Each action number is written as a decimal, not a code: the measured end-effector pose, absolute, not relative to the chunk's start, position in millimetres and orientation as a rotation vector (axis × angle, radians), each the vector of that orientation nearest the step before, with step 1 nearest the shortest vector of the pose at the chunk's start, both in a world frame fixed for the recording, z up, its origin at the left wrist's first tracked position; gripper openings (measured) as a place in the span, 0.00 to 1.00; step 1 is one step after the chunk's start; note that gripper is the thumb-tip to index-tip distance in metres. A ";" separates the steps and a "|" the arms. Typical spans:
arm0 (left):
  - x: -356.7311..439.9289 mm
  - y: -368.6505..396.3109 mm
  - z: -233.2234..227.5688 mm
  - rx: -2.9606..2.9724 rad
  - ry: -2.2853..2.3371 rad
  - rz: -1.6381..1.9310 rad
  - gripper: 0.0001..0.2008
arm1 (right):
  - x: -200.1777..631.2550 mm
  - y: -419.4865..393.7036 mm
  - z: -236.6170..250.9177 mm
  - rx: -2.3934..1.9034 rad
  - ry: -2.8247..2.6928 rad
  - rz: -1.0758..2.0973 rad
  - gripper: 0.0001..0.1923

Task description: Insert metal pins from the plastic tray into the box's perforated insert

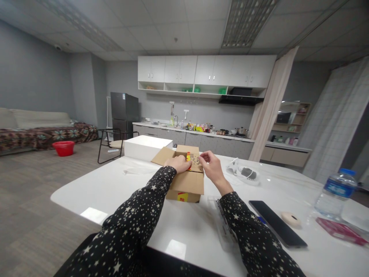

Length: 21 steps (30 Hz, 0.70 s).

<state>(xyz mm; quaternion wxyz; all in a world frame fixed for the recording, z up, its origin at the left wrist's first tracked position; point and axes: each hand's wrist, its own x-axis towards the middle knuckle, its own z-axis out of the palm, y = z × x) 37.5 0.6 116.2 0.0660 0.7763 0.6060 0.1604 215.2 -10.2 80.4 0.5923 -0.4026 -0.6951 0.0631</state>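
Observation:
An open cardboard box (186, 182) stands on the white table, its flaps spread, with a red and yellow label on its near side. My left hand (178, 164) is closed over the box's left edge, fingers bent and partly hidden. Beside its fingertips, a red and yellow strip (188, 156) shows within the box, next to a brown surface with small dark marks (196, 159). At the box's right edge, my right hand (211, 166) has thumb and forefinger pinched together. What lies between those fingertips is too small to make out.
A white box (148, 144) sits behind to the left. Right of the cardboard box lie a white device with a strap (248, 174) and a clear plastic case (223, 227) under my right forearm. Farther right are a phone (276, 223), a beige round object (290, 219) and a water bottle (336, 194).

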 end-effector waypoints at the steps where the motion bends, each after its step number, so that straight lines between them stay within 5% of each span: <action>1: 37.4 0.1 116.4 2.341 1.828 0.485 0.30 | 215.1 -9.8 80.1 -0.931 -1.626 0.148 0.10; 21: 41.2 0.3 115.8 2.343 1.871 0.481 0.34 | 219.4 -20.5 67.2 -0.763 -1.669 0.047 0.07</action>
